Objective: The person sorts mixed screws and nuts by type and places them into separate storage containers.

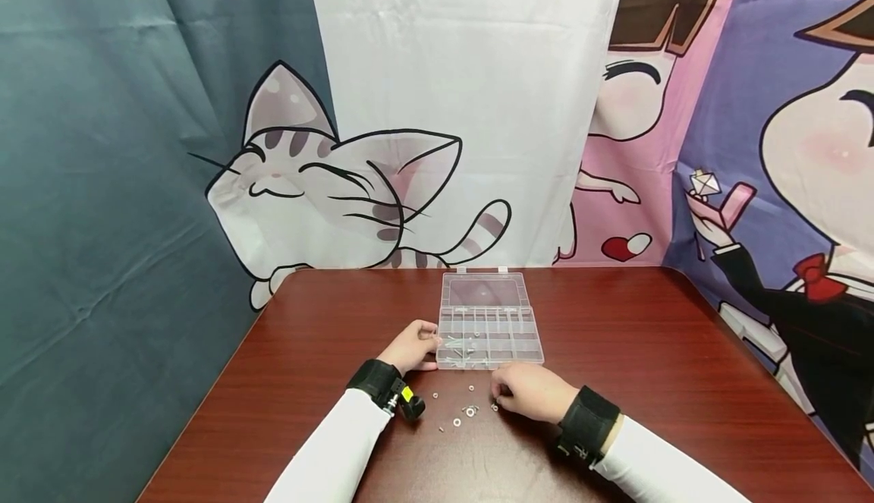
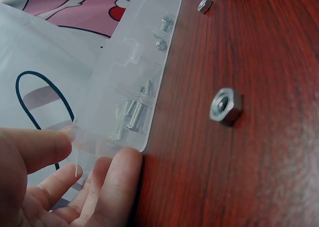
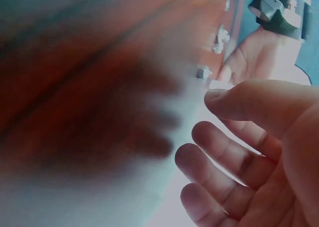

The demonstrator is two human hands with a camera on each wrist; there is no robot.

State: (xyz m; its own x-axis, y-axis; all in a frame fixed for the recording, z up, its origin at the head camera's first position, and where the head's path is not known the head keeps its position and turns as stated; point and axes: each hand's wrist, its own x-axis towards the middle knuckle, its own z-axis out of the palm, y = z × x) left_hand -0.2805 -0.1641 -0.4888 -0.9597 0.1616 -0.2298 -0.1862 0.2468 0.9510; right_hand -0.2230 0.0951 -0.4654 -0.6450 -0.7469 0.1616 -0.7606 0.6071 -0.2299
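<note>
A clear plastic compartment box (image 1: 490, 344) lies on the table with its lid raised at the back. Several screws (image 2: 134, 112) are in its left compartments. At the box's left side, my left hand (image 1: 414, 346) holds the near corner, thumb on the upper edge and fingertips against the side. My right hand (image 1: 536, 391) is low over the table in front of the box, fingers loosely bent. Close to its thumb tip is a small metal nut (image 3: 203, 73); no held thing shows among its fingers.
Loose hardware lies before the box, including a hex nut (image 2: 226, 106), another nut (image 2: 204, 5) and a ring-shaped piece (image 1: 457, 422). The brown table (image 1: 355, 298) reaches a printed curtain (image 1: 471, 108) at the back.
</note>
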